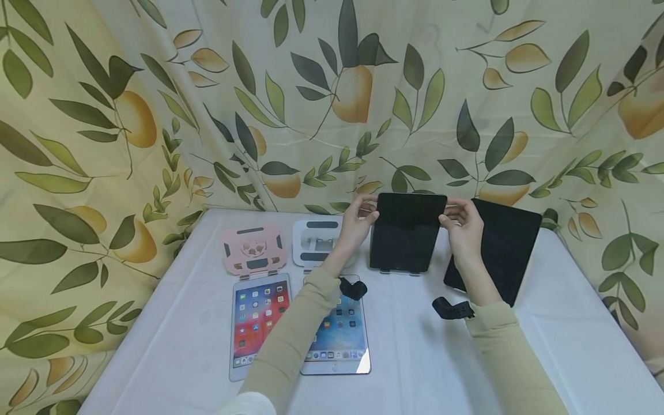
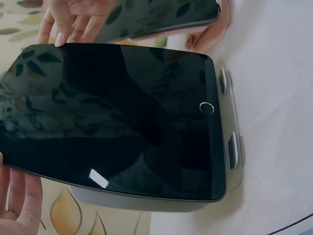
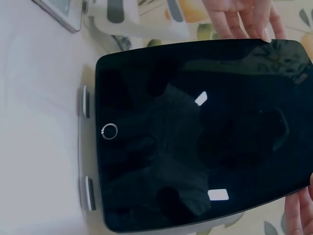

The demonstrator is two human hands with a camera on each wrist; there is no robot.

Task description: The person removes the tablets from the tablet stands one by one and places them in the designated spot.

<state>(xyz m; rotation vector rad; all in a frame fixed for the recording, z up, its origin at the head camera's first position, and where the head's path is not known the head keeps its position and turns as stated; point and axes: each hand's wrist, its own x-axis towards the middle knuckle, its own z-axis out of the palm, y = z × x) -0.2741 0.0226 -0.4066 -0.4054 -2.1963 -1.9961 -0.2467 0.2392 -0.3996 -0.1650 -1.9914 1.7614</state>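
Note:
A black tablet [image 1: 407, 233] with a dark screen and a round home button leans upright on a pale stand [image 2: 236, 183]. Its lower edge sits by the stand's two small lips [image 3: 89, 193]. At the upper left side my left hand [image 1: 358, 223] pinches the tablet, thumb at the front edge and fingers behind. My right hand [image 1: 464, 230] grips the opposite side the same way, at about the same height. Most of the stand is hidden behind the tablet.
Right of my right hand stands a larger black tablet [image 1: 510, 248], on a pink stand [image 2: 211, 36]. To the left lie two white tablets with lit screens [image 1: 259, 320], near an unloaded pink stand [image 1: 254, 249] and a white stand [image 1: 313, 241]. A leaf-print curtain [image 1: 311, 144] hangs behind the table.

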